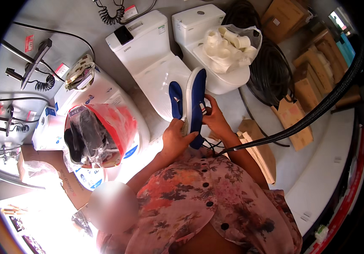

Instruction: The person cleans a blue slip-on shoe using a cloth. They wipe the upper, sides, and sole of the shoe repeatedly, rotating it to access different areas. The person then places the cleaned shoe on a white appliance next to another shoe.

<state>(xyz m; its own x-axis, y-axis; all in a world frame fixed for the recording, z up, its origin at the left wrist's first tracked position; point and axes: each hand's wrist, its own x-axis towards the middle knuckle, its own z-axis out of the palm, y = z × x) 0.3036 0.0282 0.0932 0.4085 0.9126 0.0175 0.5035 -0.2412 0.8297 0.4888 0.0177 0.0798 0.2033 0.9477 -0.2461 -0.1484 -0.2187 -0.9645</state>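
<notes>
A pair of blue slip-on shoes with white soles is in front of my chest. The right-hand blue shoe (pixel 197 92) is turned on its side, its pale sole facing left; the left-hand blue shoe (pixel 176 98) lies beside it, partly hidden behind my left hand. With its thumb across the heel end, my left hand (pixel 177 135) grips the pair low down. My right hand (pixel 215 117) holds the right-hand shoe's outer side near a striped tab. Beyond the shoes stands a white toilet (pixel 159 66) with a black phone-like object (pixel 123 35) on its tank.
A red plastic bag (pixel 123 127) of wrapped dark shoes rests on a toilet at left. A clear bag of white pipe fittings (pixel 229 47) sits on another toilet. Coiled black hose (pixel 269 73) and cardboard boxes (pixel 283 19) stand at right. A braided black cable (pixel 309 111) crosses the right side.
</notes>
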